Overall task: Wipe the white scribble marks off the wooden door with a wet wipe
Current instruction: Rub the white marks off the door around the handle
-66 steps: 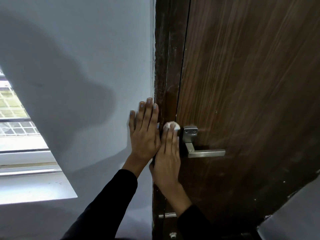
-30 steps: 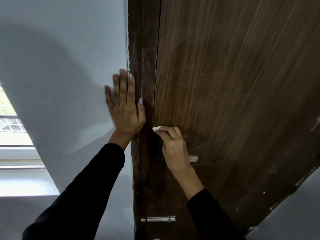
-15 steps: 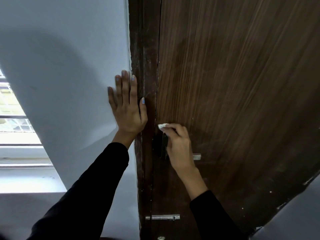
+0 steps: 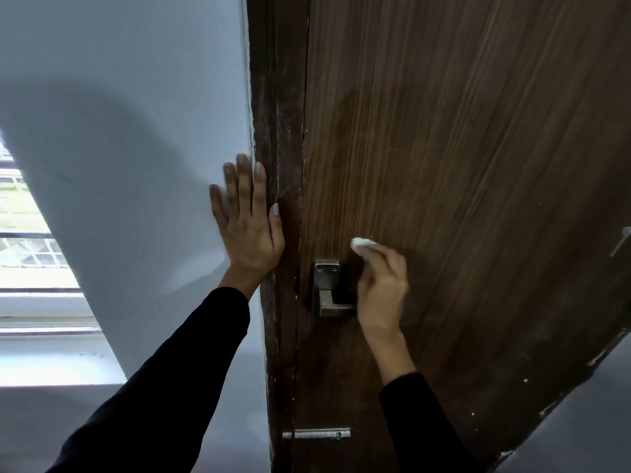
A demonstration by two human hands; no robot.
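The fingers (image 4: 367, 259) of the right hand (image 4: 382, 288) are curled round a small white wad, the wet wipe (image 4: 362, 244), pinching it so that it pokes out past the fingertips and presses against the wooden door (image 4: 461, 165) just above and to the right of the metal handle (image 4: 329, 290). The left hand (image 4: 247, 220) lies flat with straight fingers, gripping nothing, its palm on the pale wall (image 4: 136, 97) and its thumb side over the dark door frame (image 4: 276, 131), apparently to brace the body. As for progress, the panel around the wipe shows plain wood grain with no distinct scribble, so that patch looks largely clean, though blur and glare make faint marks hard to rule out. What seems left is on the frame, where whitish streaks (image 4: 285, 192) run beside the left thumb and further up along the edge, and towards the lower right of the door, where pale smudges and white specks (image 4: 526, 380) remain; whether those specks are scribble or chipped paint cannot be told. The job therefore looks partly done, with wiping under way near the handle. A small metal latch (image 4: 317, 434) sits lower down on the door edge. No brand, label or readable writing appears on the wipe, the handle or anything else in view.
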